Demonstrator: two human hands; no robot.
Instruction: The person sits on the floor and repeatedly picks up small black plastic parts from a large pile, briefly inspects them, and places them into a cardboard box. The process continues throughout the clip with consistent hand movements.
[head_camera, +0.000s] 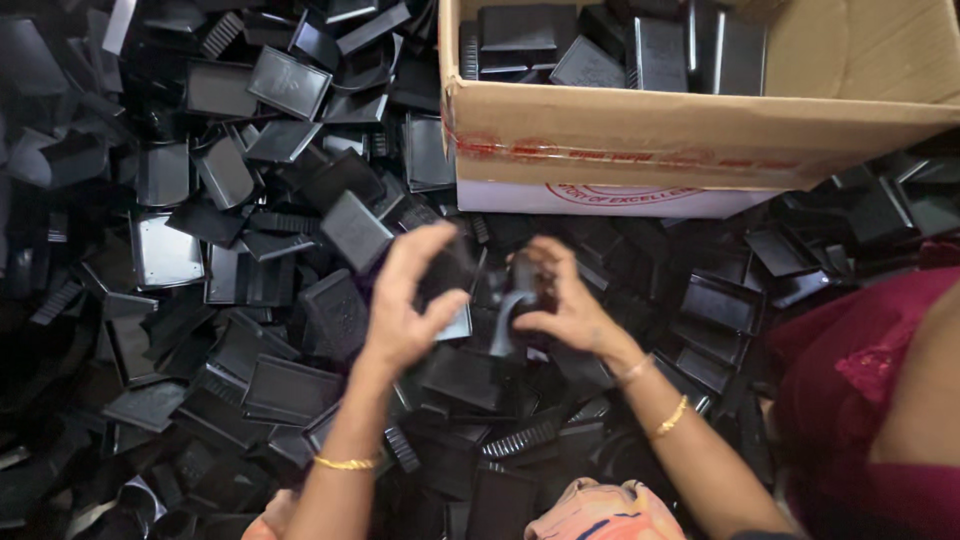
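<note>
- Nearest the camera, at the bottom edge, sits a fold of peach patterned cloth (600, 512), with both forearms reaching away from it toward the cardboard box (700, 130).
- Left hand (410, 300), short of the box's near-left corner, is half curled around a black plastic piece (447, 272), thumb under and fingers over; the grip looks loose.
- Right hand (560, 300), just beside the left and below the box's front wall, is closed on a second black part (522, 290), partly hidden by the fingers.
- Heap of black plastic parts (250, 250) spreads left of the box and under both hands; more of the same lie inside the box.
- Risk, as I judge it: the left hand's light hold could let its piece slip back into the heap, where it would be lost among near-identical parts.
- Parts lie tilted and stacked, so a nudge from a wrist could set some sliding.
- Bangles (345, 462) might catch on the ribbed edges.
</note>
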